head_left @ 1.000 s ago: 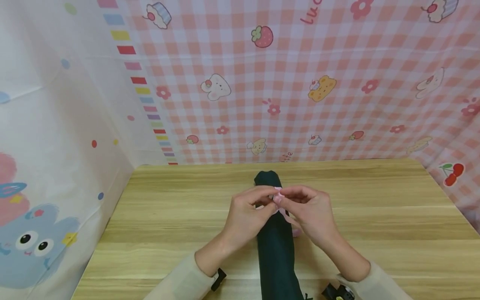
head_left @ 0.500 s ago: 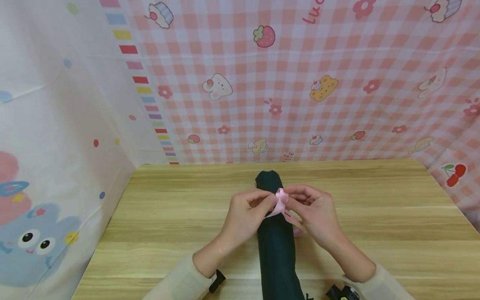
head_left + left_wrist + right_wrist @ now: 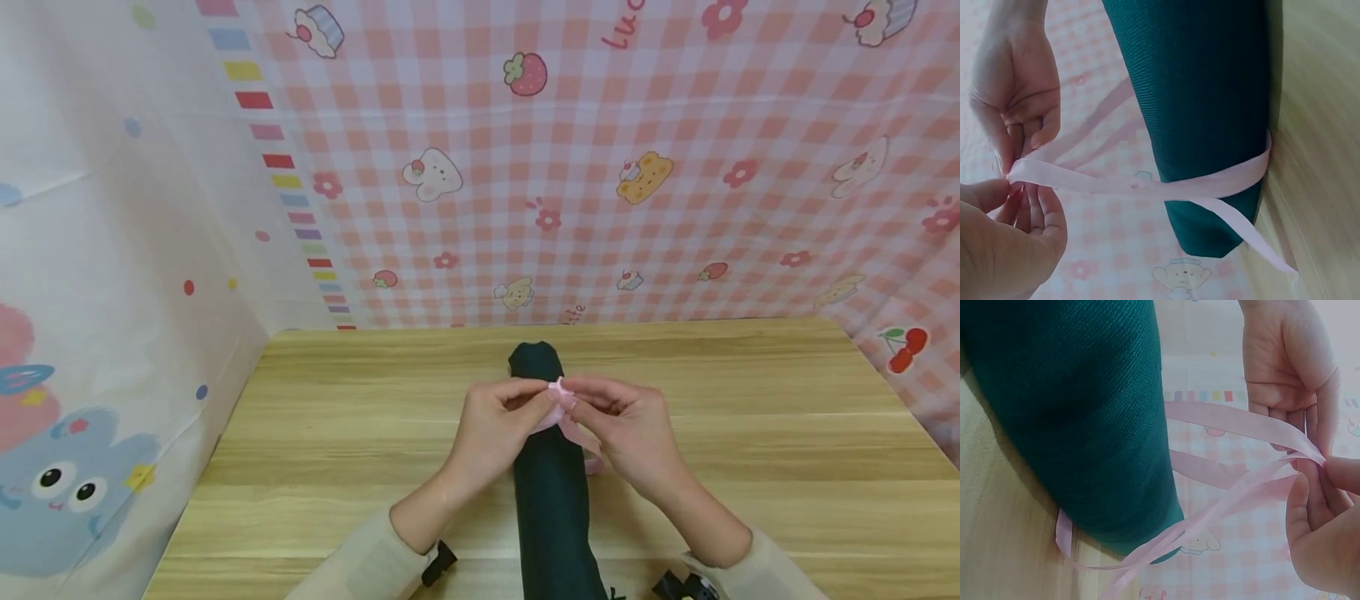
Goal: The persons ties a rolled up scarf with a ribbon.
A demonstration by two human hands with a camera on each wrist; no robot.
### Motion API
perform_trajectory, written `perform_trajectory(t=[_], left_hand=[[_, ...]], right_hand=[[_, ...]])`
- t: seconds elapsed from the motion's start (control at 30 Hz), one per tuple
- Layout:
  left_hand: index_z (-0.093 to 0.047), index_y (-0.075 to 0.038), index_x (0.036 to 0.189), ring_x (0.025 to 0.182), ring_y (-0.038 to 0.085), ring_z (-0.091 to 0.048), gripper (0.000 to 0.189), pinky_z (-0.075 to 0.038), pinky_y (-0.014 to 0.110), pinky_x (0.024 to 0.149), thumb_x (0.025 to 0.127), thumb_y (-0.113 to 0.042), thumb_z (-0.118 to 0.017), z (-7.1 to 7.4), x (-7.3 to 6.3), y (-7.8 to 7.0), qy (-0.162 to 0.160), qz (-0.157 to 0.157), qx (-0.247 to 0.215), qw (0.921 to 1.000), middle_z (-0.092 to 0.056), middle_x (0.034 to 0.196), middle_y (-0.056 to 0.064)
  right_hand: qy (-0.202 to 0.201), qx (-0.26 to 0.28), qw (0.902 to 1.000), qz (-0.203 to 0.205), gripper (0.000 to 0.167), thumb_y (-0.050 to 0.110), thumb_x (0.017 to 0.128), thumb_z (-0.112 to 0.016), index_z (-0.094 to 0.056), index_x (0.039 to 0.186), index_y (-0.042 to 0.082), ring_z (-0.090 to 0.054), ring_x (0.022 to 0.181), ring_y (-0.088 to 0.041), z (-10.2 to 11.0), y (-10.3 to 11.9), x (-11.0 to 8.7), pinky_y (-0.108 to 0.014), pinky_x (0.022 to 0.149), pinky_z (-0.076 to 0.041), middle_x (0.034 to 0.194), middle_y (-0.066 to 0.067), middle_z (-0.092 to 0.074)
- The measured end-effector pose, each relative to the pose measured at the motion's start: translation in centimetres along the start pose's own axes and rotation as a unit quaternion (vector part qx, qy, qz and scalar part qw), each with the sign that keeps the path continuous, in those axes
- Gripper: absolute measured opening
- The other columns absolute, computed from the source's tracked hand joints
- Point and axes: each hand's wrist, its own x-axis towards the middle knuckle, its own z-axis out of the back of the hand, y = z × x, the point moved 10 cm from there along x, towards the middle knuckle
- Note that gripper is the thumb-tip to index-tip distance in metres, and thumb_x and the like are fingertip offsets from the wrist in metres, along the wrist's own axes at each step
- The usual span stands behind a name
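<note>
A long dark green cloth-covered tube lies on the table, pointing away from me. Round its far part runs a pink ribbon, with loose ends trailing. My left hand pinches the ribbon between thumb and fingers just above the tube. From the other side my right hand pinches the same ribbon, the fingertips of both hands meeting. In the right wrist view several strands of ribbon stretch from the tube to the joined fingertips. The fold between the fingers is partly hidden by the thumbs.
The wooden table meets a pink checked cloth at its back edge. A white patterned cloth hangs on the left. Black wrist devices sit at the sleeves. A pink ribbon coil shows right of the tube.
Half a second ago the pink loops showed spread out between the fingers; now the fingertips are drawn together over them. The tube has stayed in place.
</note>
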Motion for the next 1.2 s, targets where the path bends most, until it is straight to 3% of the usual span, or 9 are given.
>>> perform_trajectory(t=[0.07, 0.2, 0.33, 0.57, 0.67, 0.9, 1.2], left_hand=[[-0.082, -0.002, 0.107, 0.088, 0.016, -0.075, 0.018, -0.062, 0.028, 0.077, 0.098, -0.016, -0.076, 0.1, 0.0, 0.0, -0.005, 0.0, -0.002, 1.0, -0.08, 0.097, 0.006], [-0.082, -0.002, 0.105, 0.083, 0.016, -0.073, 0.016, -0.063, 0.034, 0.076, 0.098, -0.015, -0.076, 0.3, 0.0, 0.1, -0.017, 0.006, 0.006, 0.9998, -0.078, 0.095, 0.008], [-0.081, 0.0, 0.103, 0.082, 0.019, -0.073, 0.015, -0.063, 0.039, 0.077, 0.097, -0.012, -0.075, 0.7, -0.1, 0.3, -0.03, 0.012, 0.004, 0.9995, -0.077, 0.093, 0.01], [-0.083, -0.005, 0.099, 0.082, 0.018, -0.071, 0.009, -0.061, 0.028, 0.072, 0.095, -0.01, -0.078, 2.3, -0.6, 0.2, -0.066, 0.0, 0.022, 0.9976, -0.078, 0.093, 0.005], [-0.083, -0.007, 0.097, 0.077, 0.018, -0.067, 0.006, -0.058, 0.025, 0.067, 0.094, -0.01, -0.079, 3.1, -0.9, 0.1, -0.077, -0.009, 0.033, 0.9964, -0.077, 0.091, 0.004], [-0.08, -0.007, 0.097, 0.076, 0.02, -0.067, 0.005, -0.056, 0.023, 0.065, 0.092, -0.005, -0.08, 5.2, -1.4, 0.7, -0.091, -0.006, 0.033, 0.9953, -0.076, 0.09, 0.006], [-0.078, -0.002, 0.098, 0.079, 0.019, -0.069, 0.009, -0.059, 0.024, 0.07, 0.091, 0.004, -0.077, 7.8, -2.0, 1.6, -0.102, 0.008, 0.044, 0.9938, -0.076, 0.089, 0.01]], right_hand=[[-0.001, -0.006, 1.0, 0.001, 0.021, 0.004, 0.096, -0.075, -0.077, 0.116, -0.003, -0.073, 0.077, -0.013, 0.0, 0.0, 0.0, -0.02, 0.061, -0.056, 0.102, -0.014, -0.079], [-0.015, -0.024, 0.9996, -0.006, 0.021, 0.003, 0.095, -0.076, -0.078, 0.115, -0.003, -0.065, 0.066, -0.009, 0.4, -0.2, -0.2, -0.018, 0.046, -0.039, 0.102, -0.016, -0.079], [-0.03, -0.043, 0.9986, -0.003, 0.021, 0.006, 0.095, -0.077, -0.079, 0.114, -0.001, -0.072, 0.075, -0.007, 1.1, -0.1, -0.4, -0.018, 0.051, -0.049, 0.103, -0.016, -0.079], [-0.047, -0.08, 0.9951, 0.036, 0.019, 0.005, 0.093, -0.079, -0.081, 0.111, 0.002, -0.07, 0.072, -0.005, 2.5, 0.5, -0.6, -0.021, 0.046, -0.045, 0.104, -0.013, -0.079], [-0.072, -0.088, 0.993, 0.034, 0.017, 0.006, 0.091, -0.082, -0.082, 0.107, 0.002, -0.075, 0.082, -0.006, 3.6, 0.3, -0.6, -0.021, 0.056, -0.055, 0.101, -0.01, -0.08], [-0.119, -0.078, 0.9894, 0.033, 0.015, -0.001, 0.088, -0.083, -0.081, 0.102, -0.003, -0.074, 0.077, -0.009, 6.1, -0.6, -0.7, -0.021, 0.066, -0.06, 0.093, 0.004, -0.08], [-0.113, -0.088, 0.989, 0.04, 0.022, -0.007, 0.09, -0.077, -0.077, 0.112, -0.007, -0.071, 0.077, -0.008, 7.4, -1.6, -1.3, -0.021, 0.07, -0.06, 0.098, 0.006, -0.078]])
